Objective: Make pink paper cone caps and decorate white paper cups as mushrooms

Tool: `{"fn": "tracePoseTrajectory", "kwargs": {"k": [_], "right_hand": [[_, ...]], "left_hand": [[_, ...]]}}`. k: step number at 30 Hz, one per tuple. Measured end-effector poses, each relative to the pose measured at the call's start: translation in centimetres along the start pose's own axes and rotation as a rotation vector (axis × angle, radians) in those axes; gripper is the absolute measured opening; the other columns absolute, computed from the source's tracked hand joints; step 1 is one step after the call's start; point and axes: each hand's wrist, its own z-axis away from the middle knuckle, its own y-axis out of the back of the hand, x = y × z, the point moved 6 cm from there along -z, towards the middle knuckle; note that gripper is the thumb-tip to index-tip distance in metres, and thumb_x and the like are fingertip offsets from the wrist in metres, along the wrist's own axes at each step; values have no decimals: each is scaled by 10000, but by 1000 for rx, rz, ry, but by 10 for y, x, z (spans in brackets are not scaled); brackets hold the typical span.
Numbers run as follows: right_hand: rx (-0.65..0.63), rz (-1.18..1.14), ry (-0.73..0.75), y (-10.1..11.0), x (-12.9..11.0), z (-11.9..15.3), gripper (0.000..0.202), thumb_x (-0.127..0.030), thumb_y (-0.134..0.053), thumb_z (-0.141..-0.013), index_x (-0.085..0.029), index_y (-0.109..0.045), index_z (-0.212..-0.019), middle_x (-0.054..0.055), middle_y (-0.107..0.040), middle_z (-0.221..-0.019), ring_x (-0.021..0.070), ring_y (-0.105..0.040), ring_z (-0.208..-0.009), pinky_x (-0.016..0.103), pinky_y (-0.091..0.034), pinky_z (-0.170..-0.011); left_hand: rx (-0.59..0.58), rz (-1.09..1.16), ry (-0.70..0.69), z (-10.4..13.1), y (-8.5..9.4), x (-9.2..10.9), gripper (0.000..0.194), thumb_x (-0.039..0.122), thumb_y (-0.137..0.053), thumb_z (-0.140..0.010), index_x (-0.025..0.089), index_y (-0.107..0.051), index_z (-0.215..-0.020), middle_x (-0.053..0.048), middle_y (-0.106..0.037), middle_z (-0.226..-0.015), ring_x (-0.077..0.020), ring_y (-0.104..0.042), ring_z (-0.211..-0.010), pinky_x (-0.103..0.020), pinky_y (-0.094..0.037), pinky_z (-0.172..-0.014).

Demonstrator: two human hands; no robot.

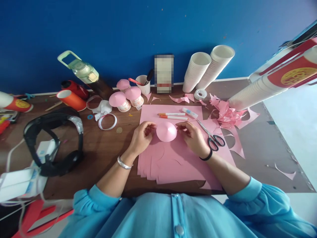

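A pink paper cone [166, 131] stands point up between my two hands, over a stack of pink paper sheets [173, 165]. My left hand [145, 135] is closed, its thumb and fingers pinched at the cone's left edge. At the right edge, my right hand [190, 135] pinches in the same way with curled fingers. What lies under the cone is hidden. Just beyond it are two orange-and-white markers [173, 116] and a small white glue tube [190, 112]. Black-handled scissors [213, 137] lie open beside my right hand.
Pink cone-topped paper cups [123, 105] stand back left, near a cup of pens [143, 85]. Stacked white cups [198, 71], a tape roll [200, 94] and paper scraps [226, 112] are right. A bottle [86, 71] and black headgear [53, 142] are left.
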Motion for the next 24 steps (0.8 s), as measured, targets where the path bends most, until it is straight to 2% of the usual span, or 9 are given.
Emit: {"fn": "tracePoseTrajectory", "kwargs": {"k": [3,7,14,19,22,24], "right_hand": [[-49,252,201,-7,-6,2,397,-69,-518,-796,-223,-687,-1120,89,-710,-1112,244,-680,-993,375,-574,-858],[-47,431,337,-15,-8,5,451,-43,-524,-776,-197,-672,-1173,123,-700,-1146,294,-653,-1080,424,-580,-922],[-48,481,414,-18,-5,7,470,-64,-540,-754,-193,-661,-1189,135,-689,-1166,312,-637,-1096,444,-585,-916],[-93,442,441,-23,-3,4,567,-117,-600,-728,-171,-616,-1292,155,-678,-1237,351,-607,-1176,533,-543,-1015],[-104,400,441,-24,-1,1,579,-199,-674,-773,-186,-590,-1346,154,-675,-1277,363,-598,-1221,559,-523,-1046],[-113,386,433,-25,0,-1,597,-321,-745,-807,-197,-583,-1368,157,-671,-1299,374,-592,-1240,572,-512,-1058]], "left_hand": [[-54,-218,-174,1,-7,8,316,45,-588,-835,196,-658,-1103,-39,-713,-1004,-160,-669,-887,-298,-551,-834],[-30,-408,-267,0,-10,13,283,43,-586,-854,192,-633,-1089,-40,-707,-962,-183,-668,-867,-322,-547,-817],[-8,-510,-291,1,-16,7,247,68,-608,-862,201,-623,-1069,-48,-696,-961,-209,-665,-875,-323,-530,-778],[-4,-537,-288,-1,-17,0,254,65,-618,-856,204,-616,-1068,-52,-695,-1003,-206,-664,-897,-316,-530,-793],[-1,-547,-282,-3,-19,-2,227,57,-597,-862,206,-614,-1032,-47,-687,-977,-202,-661,-883,-313,-528,-783],[-10,-553,-280,-5,-20,-2,210,61,-595,-860,202,-615,-1014,-52,-684,-971,-210,-662,-890,-322,-532,-788]]}}
